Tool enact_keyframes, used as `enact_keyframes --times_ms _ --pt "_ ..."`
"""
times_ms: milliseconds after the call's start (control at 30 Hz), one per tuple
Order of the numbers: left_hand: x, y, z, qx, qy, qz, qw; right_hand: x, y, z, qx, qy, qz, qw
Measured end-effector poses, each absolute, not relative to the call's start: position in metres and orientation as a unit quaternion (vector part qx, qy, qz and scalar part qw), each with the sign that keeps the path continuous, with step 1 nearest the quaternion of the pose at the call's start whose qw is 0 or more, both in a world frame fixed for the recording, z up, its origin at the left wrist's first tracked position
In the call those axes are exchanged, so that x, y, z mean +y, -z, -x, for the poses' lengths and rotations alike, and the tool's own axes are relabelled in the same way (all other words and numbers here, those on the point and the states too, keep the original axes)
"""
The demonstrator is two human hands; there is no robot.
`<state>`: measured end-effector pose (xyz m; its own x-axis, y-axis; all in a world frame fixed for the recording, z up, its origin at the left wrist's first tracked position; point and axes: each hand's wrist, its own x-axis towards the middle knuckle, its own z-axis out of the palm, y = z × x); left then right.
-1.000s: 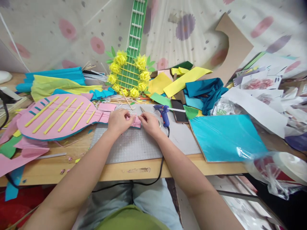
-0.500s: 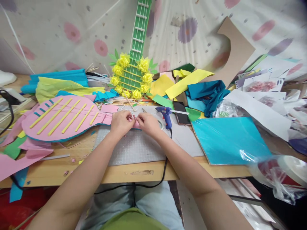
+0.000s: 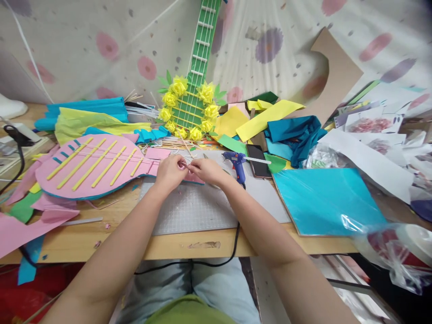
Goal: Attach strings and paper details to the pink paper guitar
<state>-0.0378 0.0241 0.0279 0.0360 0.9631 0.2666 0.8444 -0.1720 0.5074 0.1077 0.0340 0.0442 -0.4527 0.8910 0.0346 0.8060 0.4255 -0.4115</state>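
My left hand [image 3: 171, 172] and my right hand [image 3: 206, 171] meet over the neck of a pink lute-shaped craft piece [image 3: 88, 167]. Thumbs and fingertips of both pinch a thin pink strip [image 3: 186, 166], partly covered by the fingers. The craft piece lies flat, its round body to the left, with slanted yellow strips, short blue strips and thin pink strings; a blue edge shows beneath. Part of its neck is hidden by my hands. Just right of my right hand rests a blue hot glue gun [image 3: 237, 165] with a white glue stick in its back.
A grey cutting mat [image 3: 199, 213] lies under my hands. Behind stands a green guitar-like piece [image 3: 199, 63] with yellow paper flowers. To the right are a phone [image 3: 259, 162], a blue wrapped board [image 3: 329, 202] and coloured paper scraps. A black cord [image 3: 232, 252] hangs over the table edge.
The view has shifted slightly, moving the scene a little rightward. My fingertips have changed position slightly on the pink strip, which now shows more plainly between them.
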Motion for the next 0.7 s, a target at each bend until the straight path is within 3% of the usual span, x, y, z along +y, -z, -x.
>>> enact_keyframes --times_ms 167,333,700 --pt "0.024 -0.025 0.040 0.646 -0.249 -0.719 0.059 0.039 -0.018 -0.108 -0.807 -0.206 0.527 0.172" --pt "0.027 -0.022 0.041 0.655 -0.241 -0.712 0.078 0.038 -0.013 -0.115 -0.806 -0.221 0.508 0.208" --pt "0.028 -0.019 0.037 0.650 -0.248 -0.708 0.124 0.025 -0.026 -0.120 -0.856 -0.037 0.481 0.185"
